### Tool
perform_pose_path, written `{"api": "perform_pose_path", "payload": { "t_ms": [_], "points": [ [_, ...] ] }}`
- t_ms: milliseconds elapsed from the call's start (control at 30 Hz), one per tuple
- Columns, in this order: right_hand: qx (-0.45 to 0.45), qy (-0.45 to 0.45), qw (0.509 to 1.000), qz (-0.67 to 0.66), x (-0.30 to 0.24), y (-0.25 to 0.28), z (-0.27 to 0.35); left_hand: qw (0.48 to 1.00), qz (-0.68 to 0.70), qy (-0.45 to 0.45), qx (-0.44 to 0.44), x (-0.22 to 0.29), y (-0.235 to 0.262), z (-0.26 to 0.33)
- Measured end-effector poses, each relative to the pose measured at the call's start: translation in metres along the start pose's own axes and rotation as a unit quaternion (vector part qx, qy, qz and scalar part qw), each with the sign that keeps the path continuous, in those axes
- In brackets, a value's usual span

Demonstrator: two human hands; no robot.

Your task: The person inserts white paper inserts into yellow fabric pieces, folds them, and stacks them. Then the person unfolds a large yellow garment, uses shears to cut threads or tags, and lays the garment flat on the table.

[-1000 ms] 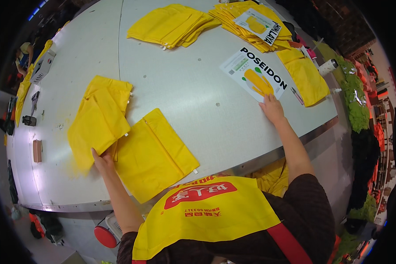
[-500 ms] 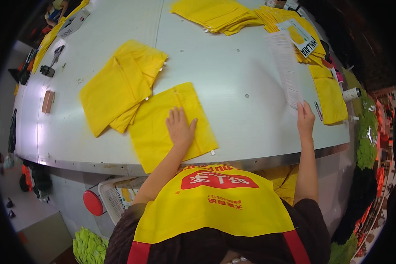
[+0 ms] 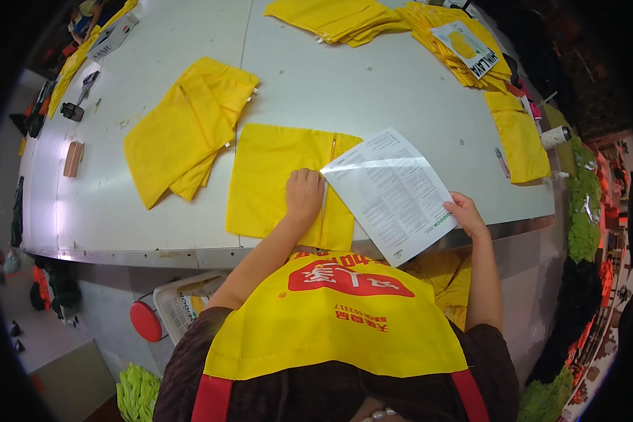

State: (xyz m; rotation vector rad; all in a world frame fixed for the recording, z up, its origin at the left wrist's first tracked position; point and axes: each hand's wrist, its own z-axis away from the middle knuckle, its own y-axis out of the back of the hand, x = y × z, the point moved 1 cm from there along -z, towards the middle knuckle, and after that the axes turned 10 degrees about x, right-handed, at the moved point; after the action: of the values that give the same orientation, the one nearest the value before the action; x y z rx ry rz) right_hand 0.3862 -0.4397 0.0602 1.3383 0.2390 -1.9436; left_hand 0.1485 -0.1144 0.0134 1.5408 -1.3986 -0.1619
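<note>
Resting on a flat yellow pouch [image 3: 271, 176] in the head view, the left hand [image 3: 304, 197] has its fingers curled down beside the zip [image 3: 328, 151]; whether they pinch the fabric cannot be told. The pouch lies on the worktop [image 3: 401, 98] under and around that hand, its near edge by the worktop's front edge. The right hand [image 3: 466, 214] grips the right-hand edge of a white printed sheet [image 3: 395, 193] between thumb and fingers. The sheet slants leftward from that hand, its far corner reaching just beside the left hand's fingers, and covers part of the pouch's right side.

Left of the left hand lies a fanned pile of yellow pouches [image 3: 183, 133]; farther left are a small brown box [image 3: 73, 160] and a dark tool [image 3: 72, 111]. Well beyond both hands sit a yellow stack [image 3: 337, 20] and, right of it, another stack [image 3: 418, 35] with a printed card [image 3: 466, 48] on top. Beyond the right hand and to its right lie a folded yellow pouch [image 3: 520, 137], pens [image 3: 502, 162] and a white roll [image 3: 555, 137]. Below the left forearm, off the worktop, are a white basket [image 3: 164, 304] and a round red seat [image 3: 145, 321].
</note>
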Motion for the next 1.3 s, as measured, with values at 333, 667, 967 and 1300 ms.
{"api": "perform_pose_path", "payload": {
  "t_ms": [333, 667, 967, 1300],
  "points": [
    [-0.119, 0.006, 0.975, 0.188, -0.049, 0.005, -0.023, 0.977, 0.138, 0.161, 0.021, 0.011, 0.025, -0.013],
    [-0.236, -0.014, 0.944, 0.23, -0.094, -0.111, -0.107, 0.987, 0.111, 0.099, 0.055, 0.013, 0.021, -0.023],
    [-0.26, -0.057, 0.921, 0.283, -0.134, -0.065, -0.105, 0.994, 0.048, 0.052, 0.078, -0.007, 0.033, -0.035],
    [-0.226, 0.129, 0.928, 0.265, -0.118, -0.191, -0.13, 0.989, 0.134, 0.046, 0.036, 0.007, 0.018, -0.027]
  ]
}}
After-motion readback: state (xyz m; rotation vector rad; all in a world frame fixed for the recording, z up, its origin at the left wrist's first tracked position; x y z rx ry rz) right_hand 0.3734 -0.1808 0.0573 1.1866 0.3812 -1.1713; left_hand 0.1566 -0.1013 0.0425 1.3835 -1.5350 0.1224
